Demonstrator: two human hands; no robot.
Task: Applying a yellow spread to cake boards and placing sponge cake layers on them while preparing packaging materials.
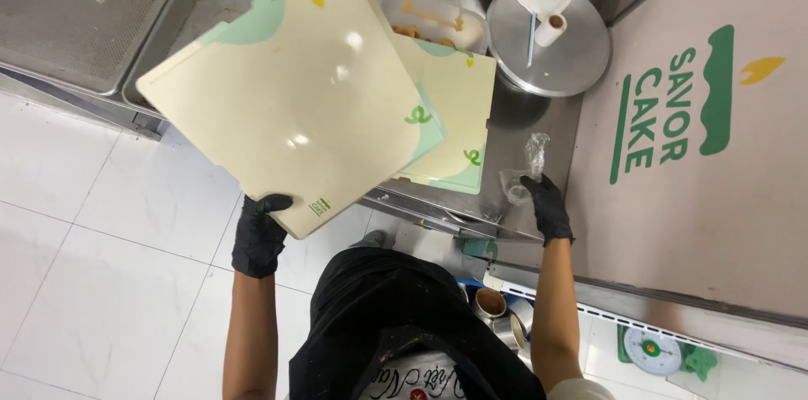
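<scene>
My left hand (259, 230), in a black glove, grips the near corner of a flat cream cardboard box sheet (295, 97) with green print and holds it tilted up over the steel counter. A stack of similar flat cream sheets (454, 114) lies on the counter beneath it. In a black glove too, my right hand (547, 206) pinches a small crumpled clear plastic wrapper (526, 166) at the counter's right side.
A round metal lid (551, 51) with a paper roll and a folded tissue on it sits at the back. Behind the sheets is a clear tub (429, 17) with food. Metal trays (84, 5) fill the left. A large printed brown board (699, 156) stands right. Below are tins (492, 307) and a scale (652, 354).
</scene>
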